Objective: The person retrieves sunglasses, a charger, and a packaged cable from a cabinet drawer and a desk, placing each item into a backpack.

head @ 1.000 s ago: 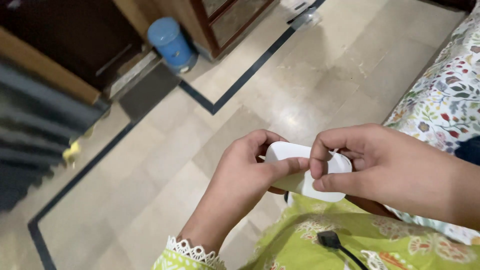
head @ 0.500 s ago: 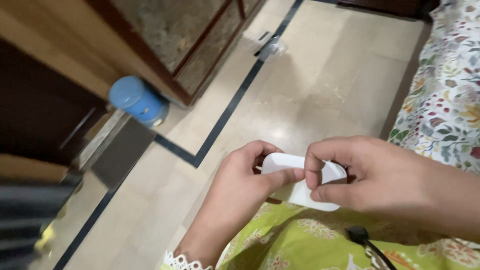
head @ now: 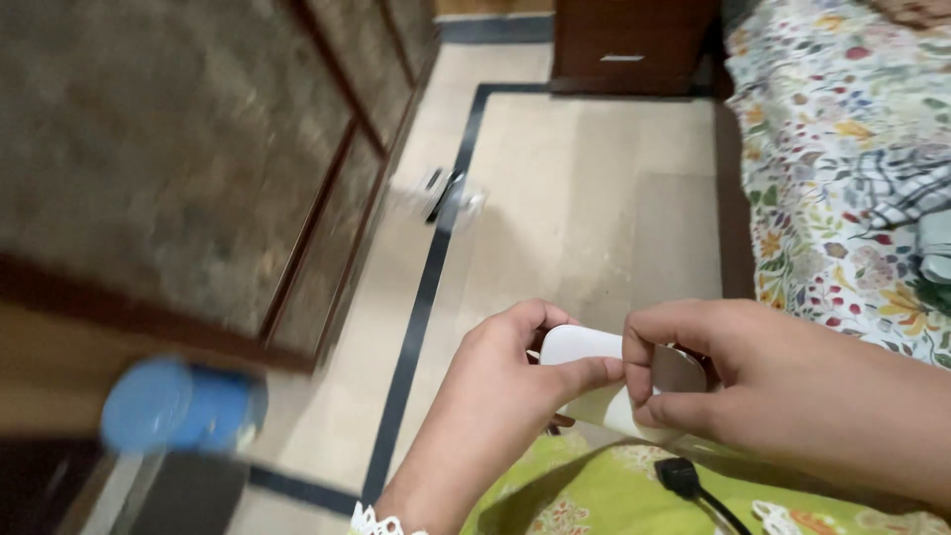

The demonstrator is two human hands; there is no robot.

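Head view: both hands were closed on a small white rounded case (head: 604, 381), held in front of the person's body above a lap covered in green patterned cloth (head: 594, 495). The left hand (head: 500, 396) was curled around the case's left end, thumb laid across the front face and fingers wrapped behind. The right hand (head: 753, 381) gripped the right end, forefinger bent down over the top edge and thumb pressed to the lower edge; its fingertips nearly met the left thumb. The case was partly covered by both hands, and whether it was open could not be determined.

A black cable plug (head: 679, 476) lay on the green cloth just below the right hand. A floral bedsheet (head: 832, 178) ran along the right side. The tiled floor (head: 584, 198) bore a dark border line. A blue cylindrical container (head: 168, 406), blurred, stood at lower left beside a wooden cabinet (head: 198, 149). A small blurred object (head: 446, 195) lay on the floor near the cabinet.
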